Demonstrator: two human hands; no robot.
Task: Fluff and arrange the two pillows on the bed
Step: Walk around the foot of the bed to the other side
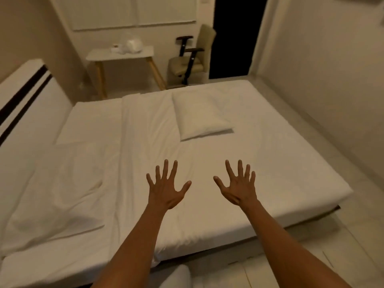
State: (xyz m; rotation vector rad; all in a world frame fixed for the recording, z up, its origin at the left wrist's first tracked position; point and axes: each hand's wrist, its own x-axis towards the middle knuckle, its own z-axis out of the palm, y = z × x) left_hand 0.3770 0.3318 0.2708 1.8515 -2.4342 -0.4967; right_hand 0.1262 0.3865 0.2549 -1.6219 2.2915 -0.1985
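Note:
A white bed fills the middle of the head view. One white pillow lies flat near the far side of the mattress, right of centre. A second, flatter white pillow lies at the left, close to the headboard. My left hand and my right hand are stretched out above the sheet, backs up, fingers spread wide, holding nothing. Both hover short of the far pillow and touch neither pillow.
A white headboard with dark stripes stands at the left. Beyond the bed are a small white table with wooden legs and a beige armchair. A dark doorway opens behind the chair. A wall runs along the right.

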